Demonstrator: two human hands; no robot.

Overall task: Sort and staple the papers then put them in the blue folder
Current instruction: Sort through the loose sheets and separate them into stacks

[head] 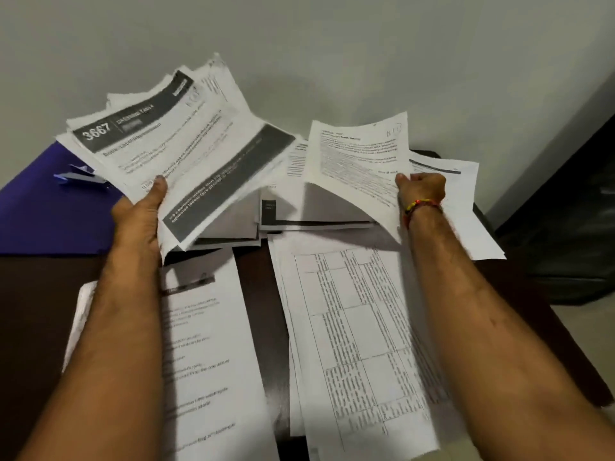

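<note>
left hand (pixel 141 211) grips a fanned stack (pixel 173 141), thumb on top to keep it together; right hand (pixel 421 191) pinches one sheet (pixel 356 158), lifted clear, likely for sorting. blue folder (pixel 36 207) lies beyond the left hand on the counter (pixel 256 294).

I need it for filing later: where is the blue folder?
The blue folder lies at the table's far left, beside the left hand, partly under its held papers.

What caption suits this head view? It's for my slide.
Left hand holds a paper sheaf, right hand lifts one sheet over the littered table.
</note>
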